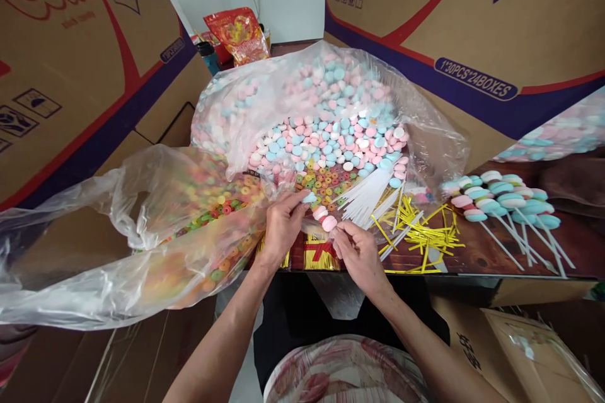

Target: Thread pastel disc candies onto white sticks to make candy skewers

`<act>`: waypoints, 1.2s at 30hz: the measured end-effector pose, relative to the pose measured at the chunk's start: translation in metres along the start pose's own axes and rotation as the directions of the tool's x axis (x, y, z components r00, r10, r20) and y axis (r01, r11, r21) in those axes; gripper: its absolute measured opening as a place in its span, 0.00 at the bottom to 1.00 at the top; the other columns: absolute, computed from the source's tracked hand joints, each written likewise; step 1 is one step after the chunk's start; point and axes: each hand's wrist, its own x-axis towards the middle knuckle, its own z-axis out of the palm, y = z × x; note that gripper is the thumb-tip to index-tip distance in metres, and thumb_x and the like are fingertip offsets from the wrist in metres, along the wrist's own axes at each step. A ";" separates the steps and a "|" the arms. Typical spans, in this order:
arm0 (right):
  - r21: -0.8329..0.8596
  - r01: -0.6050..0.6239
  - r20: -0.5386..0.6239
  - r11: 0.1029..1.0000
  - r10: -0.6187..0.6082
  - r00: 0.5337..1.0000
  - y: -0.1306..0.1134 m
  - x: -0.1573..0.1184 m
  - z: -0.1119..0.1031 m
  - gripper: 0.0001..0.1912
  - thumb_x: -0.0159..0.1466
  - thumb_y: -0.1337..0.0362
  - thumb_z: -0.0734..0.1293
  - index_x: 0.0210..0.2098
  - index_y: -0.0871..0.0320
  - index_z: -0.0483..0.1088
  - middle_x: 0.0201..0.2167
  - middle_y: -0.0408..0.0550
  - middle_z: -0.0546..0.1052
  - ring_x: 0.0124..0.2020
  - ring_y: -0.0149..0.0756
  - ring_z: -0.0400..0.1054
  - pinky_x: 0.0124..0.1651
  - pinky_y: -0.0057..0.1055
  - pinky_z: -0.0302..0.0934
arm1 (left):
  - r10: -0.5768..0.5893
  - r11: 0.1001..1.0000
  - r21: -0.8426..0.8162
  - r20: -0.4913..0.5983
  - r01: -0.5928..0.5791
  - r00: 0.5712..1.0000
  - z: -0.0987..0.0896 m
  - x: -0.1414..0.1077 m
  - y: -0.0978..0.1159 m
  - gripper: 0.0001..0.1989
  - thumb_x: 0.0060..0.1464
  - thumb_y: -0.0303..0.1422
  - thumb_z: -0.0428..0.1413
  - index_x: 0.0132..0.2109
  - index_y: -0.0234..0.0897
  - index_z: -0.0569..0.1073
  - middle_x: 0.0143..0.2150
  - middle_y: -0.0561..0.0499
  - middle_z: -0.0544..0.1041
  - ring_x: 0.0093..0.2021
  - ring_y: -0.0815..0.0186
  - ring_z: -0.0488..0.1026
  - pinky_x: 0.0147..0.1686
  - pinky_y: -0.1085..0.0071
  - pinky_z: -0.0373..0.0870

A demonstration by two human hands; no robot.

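Observation:
My left hand (284,225) pinches a pale blue candy (309,198) between thumb and fingertips. Just right of it, my right hand (355,250) grips the lower end of a stick that carries pink and white candies (324,219). The blue candy is close to the top of this stack; whether they touch is hard to tell. Behind my hands, pink, blue and white candies (326,138) spill from a clear bag, with small colored rings (324,186) in front of them. White sticks (366,198) lie beyond my right hand, beside yellow twist ties (420,230).
A clear bag of colored rings (222,208) spreads over the left side. Finished candy sticks (510,198) are piled at the right. Large cardboard boxes (472,31) stand on both sides. A red packet (239,34) is at the back.

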 end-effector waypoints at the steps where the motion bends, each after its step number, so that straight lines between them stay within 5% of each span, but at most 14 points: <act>1: -0.003 0.000 -0.008 1.000 0.000 1.000 0.000 0.000 0.000 0.18 0.70 0.57 0.60 0.24 0.55 0.61 0.18 0.37 0.60 0.21 0.29 0.54 0.26 0.28 0.49 | 0.033 0.999 0.034 0.003 -0.034 0.999 0.000 -0.002 0.001 0.13 0.61 0.31 0.56 0.50 0.40 0.82 0.46 0.47 0.82 0.47 0.62 0.78 0.49 0.65 0.75; 15: -0.049 0.035 -0.014 0.998 -0.036 0.999 0.004 -0.001 0.002 0.18 0.70 0.57 0.58 0.25 0.55 0.60 0.19 0.37 0.60 0.22 0.30 0.54 0.26 0.29 0.48 | 0.122 0.991 0.044 0.060 -0.125 0.991 0.004 -0.004 -0.001 0.13 0.65 0.32 0.53 0.50 0.39 0.81 0.45 0.47 0.82 0.44 0.65 0.78 0.45 0.70 0.75; 22: -0.045 0.033 -0.048 0.998 -0.035 0.998 0.006 0.001 0.006 0.17 0.70 0.57 0.59 0.25 0.54 0.60 0.19 0.37 0.59 0.21 0.30 0.53 0.25 0.28 0.48 | 0.046 0.999 -0.019 0.099 -0.044 0.994 0.014 -0.011 0.000 0.13 0.64 0.35 0.54 0.48 0.40 0.82 0.44 0.47 0.82 0.45 0.63 0.78 0.47 0.67 0.75; 28: 0.003 0.032 -0.053 0.999 -0.032 0.998 -0.003 0.001 0.005 0.19 0.70 0.57 0.60 0.23 0.55 0.60 0.18 0.38 0.62 0.21 0.29 0.56 0.27 0.27 0.51 | -0.183 0.962 -0.201 0.038 0.187 0.982 0.014 -0.008 -0.001 0.19 0.62 0.39 0.56 0.56 0.38 0.78 0.49 0.46 0.82 0.46 0.62 0.79 0.48 0.65 0.76; 36: -0.069 0.097 0.005 0.993 -0.097 0.995 -0.016 -0.013 -0.016 0.14 0.71 0.60 0.59 0.34 0.57 0.73 0.21 0.40 0.66 0.23 0.31 0.58 0.27 0.26 0.53 | -0.180 0.964 -0.193 0.043 0.185 0.983 0.002 0.003 0.017 0.20 0.55 0.46 0.61 0.47 0.36 0.82 0.47 0.44 0.83 0.47 0.57 0.79 0.52 0.60 0.75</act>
